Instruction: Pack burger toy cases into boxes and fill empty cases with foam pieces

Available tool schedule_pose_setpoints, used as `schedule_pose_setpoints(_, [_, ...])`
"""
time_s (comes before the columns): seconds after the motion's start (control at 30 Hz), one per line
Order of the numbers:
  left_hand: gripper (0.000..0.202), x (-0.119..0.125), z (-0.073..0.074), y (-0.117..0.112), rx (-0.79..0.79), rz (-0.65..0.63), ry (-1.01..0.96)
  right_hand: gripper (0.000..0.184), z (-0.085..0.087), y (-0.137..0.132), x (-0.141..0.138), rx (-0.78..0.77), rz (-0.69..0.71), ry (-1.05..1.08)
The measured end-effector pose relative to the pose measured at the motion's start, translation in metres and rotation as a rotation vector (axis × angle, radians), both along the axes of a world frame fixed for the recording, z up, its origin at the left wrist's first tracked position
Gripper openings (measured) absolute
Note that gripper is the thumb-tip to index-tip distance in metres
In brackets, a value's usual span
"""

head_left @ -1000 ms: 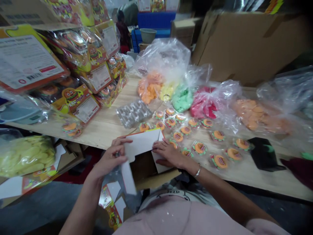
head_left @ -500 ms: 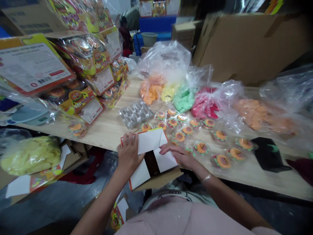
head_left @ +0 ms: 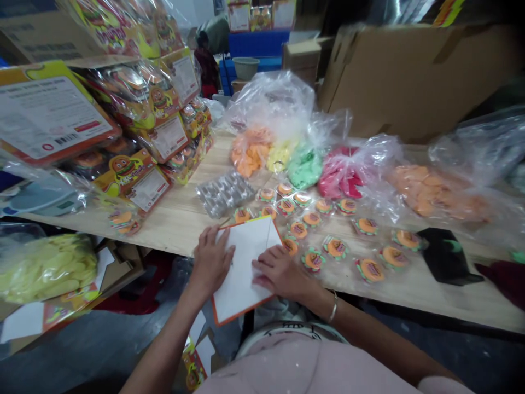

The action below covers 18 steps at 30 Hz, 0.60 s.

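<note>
A small cardboard box (head_left: 246, 262) with white flaps and an orange edge lies at the near edge of the wooden table (head_left: 180, 219), its flaps folded flat. My left hand (head_left: 211, 261) rests flat on its left side, fingers stretched out. My right hand (head_left: 281, 272) presses on its right side, fingers spread, a bracelet at the wrist. Several small wrapped burger-shaped sweets (head_left: 336, 247) lie in rows just beyond and right of the box. A clear plastic blister tray (head_left: 225, 191) sits behind the box.
Stacked printed burger packs (head_left: 135, 169) fill the table's left. Clear bags of orange (head_left: 250, 148), green (head_left: 305, 164), red (head_left: 344, 175) and orange pieces (head_left: 435, 189) line the back. A black object (head_left: 445, 249) lies right. A yellow bag (head_left: 45, 265) sits below left. Big cardboard (head_left: 410, 71) stands behind.
The box's flaps were standing open a second ago; both hands have folded them down and now lie flat on the shut top.
</note>
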<state>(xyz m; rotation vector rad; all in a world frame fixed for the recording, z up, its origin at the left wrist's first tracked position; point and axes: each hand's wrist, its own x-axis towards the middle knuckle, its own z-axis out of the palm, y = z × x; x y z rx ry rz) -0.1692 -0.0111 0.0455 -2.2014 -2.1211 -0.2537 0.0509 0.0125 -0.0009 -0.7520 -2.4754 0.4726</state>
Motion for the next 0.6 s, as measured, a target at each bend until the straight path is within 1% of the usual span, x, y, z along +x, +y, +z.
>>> schedule_pose_setpoints(0.03, [0.046, 0.001, 0.001, 0.000, -0.020, 0.010, 0.016, 0.044, 0.002, -0.006, 0.002, -0.031, 0.068, -0.062])
schedule_pose_setpoints(0.07, [0.051, 0.003, 0.002, -0.001, -0.040, 0.021, 0.038, 0.062, 0.003, -0.012, 0.005, -0.066, 0.105, -0.101])
schedule_pose_setpoints(0.13, [0.063, 0.008, 0.004, 0.001, -0.066, 0.032, 0.090, 0.094, 0.003, -0.023, 0.011, -0.119, 0.127, -0.144])
schedule_pose_setpoints(0.17, [0.067, 0.010, 0.005, 0.003, -0.074, 0.027, 0.115, 0.102, 0.001, -0.027, 0.013, -0.128, 0.140, -0.162])
schedule_pose_setpoints(0.2, [0.070, 0.011, 0.007, 0.006, -0.081, 0.014, 0.135, 0.104, -0.003, -0.029, 0.014, -0.128, 0.149, -0.180])
schedule_pose_setpoints(0.23, [0.072, 0.012, 0.008, 0.010, -0.088, 0.000, 0.148, 0.101, -0.007, -0.030, 0.014, -0.123, 0.148, -0.196])
schedule_pose_setpoints(0.3, [0.074, 0.012, 0.011, 0.018, -0.109, -0.024, 0.158, 0.087, -0.017, -0.029, 0.011, -0.095, 0.125, -0.222])
schedule_pose_setpoints(0.37, [0.071, 0.008, 0.015, 0.025, -0.133, -0.058, 0.161, 0.074, -0.027, -0.026, 0.007, -0.044, 0.103, -0.226])
schedule_pose_setpoints(0.4, [0.067, 0.004, 0.016, 0.027, -0.141, -0.083, 0.162, 0.070, -0.031, -0.025, 0.006, -0.015, 0.096, -0.221])
schedule_pose_setpoints(0.53, [0.045, -0.008, 0.021, 0.025, -0.180, -0.196, 0.139, 0.067, -0.040, -0.025, 0.005, 0.065, 0.102, -0.185])
schedule_pose_setpoints(0.6, [0.049, -0.005, 0.020, 0.021, -0.189, -0.187, 0.157, 0.067, -0.040, -0.026, 0.007, 0.075, 0.101, -0.174])
